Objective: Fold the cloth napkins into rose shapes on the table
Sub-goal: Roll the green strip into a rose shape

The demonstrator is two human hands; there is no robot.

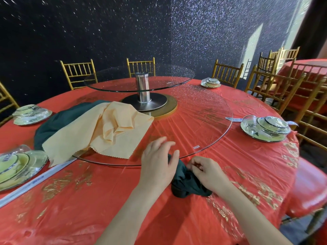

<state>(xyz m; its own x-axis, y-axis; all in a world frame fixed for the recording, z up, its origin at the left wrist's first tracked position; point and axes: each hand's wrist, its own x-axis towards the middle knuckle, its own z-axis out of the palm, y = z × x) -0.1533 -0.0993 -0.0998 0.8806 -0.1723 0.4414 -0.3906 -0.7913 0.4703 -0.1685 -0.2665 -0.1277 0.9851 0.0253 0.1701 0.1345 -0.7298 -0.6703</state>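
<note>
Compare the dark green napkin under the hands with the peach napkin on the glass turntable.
The green napkin is bunched into a tight bundle; the peach napkin lies spread out, loosely rumpled. The right hand pinches the green napkin on the red tablecloth; the peach napkin sits untouched on the glass turntable. Both are cloth.

The tablecloth (88, 200) is glossy red plastic film, crinkled, with gold print. The lower disc (203, 121) and upper disc (109, 85) are clear, smooth glass. The post (142, 85) at 12 o'clock is brushed metal. The green napkin (187, 183) at 6 o'clock is matt cloth, as is the peach napkin (85, 137) at 9 o'clock. Shiny clear wrap covers the dishes (270, 122) at 3 o'clock. The chairs (76, 64) look gold-painted. The black wall (88, 32) glitters.
</note>
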